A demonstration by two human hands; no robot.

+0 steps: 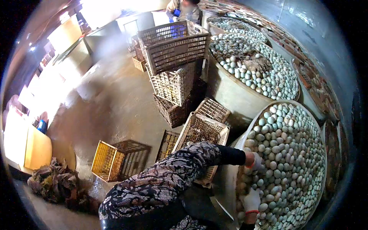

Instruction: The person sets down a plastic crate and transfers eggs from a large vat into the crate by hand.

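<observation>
A large round vat [325, 161] at the right is filled with pale green and whitish eggs [285, 153]. My left hand [257, 161], in a white glove with a red cuff, reaches over the vat's near rim and touches the eggs; its fingers are too blurred to read. Lower down, my right hand [252, 200], gloved the same way, is among the eggs close to the rim, its fingertips hidden. Whether either hand holds an egg does not show. A patterned sleeve [161, 172] crosses the lower middle.
Beside the vat stands a pale crate [203, 128]. Stacked crates [172, 50] rise behind it. A yellow crate [108, 161] sits on the wet floor. Another egg vat [237, 86] stands beyond. A person [184, 11] is at the top. Dark leafy debris [55, 182] lies lower left.
</observation>
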